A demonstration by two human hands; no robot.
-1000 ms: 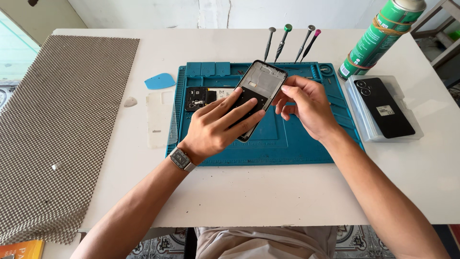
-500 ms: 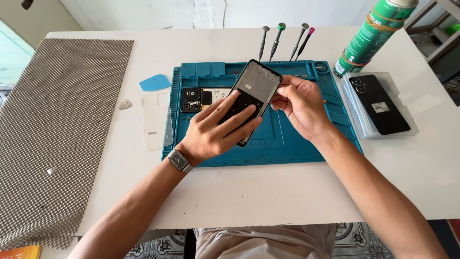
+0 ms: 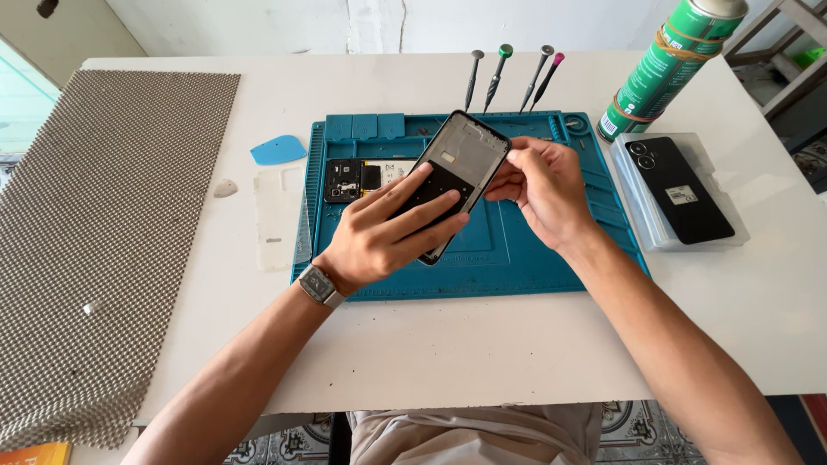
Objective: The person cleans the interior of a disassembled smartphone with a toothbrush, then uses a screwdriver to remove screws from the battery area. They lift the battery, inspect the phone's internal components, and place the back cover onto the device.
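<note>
My left hand (image 3: 388, 232) grips a black phone frame (image 3: 461, 164), tilted up above the blue repair mat (image 3: 517, 258), fingers laid across its lower half. My right hand (image 3: 538, 185) pinches the frame's right edge near its top with the fingertips. A watch sits on my left wrist. Behind the frame, an opened phone body (image 3: 349, 178) with exposed parts lies on the mat's upper left, partly hidden by my left hand.
Several screwdrivers (image 3: 508, 77) lie beyond the mat. A green spray can (image 3: 668, 65) stands at the right, near a black back cover (image 3: 680, 189) on a clear case. A blue pick (image 3: 277, 150), a clear cover (image 3: 277, 217) and a mesh mat (image 3: 103, 224) lie left.
Both hands keep hold of the phone frame; it has tipped slightly and my right fingers have shifted along its right edge. The camera view moved a little.
</note>
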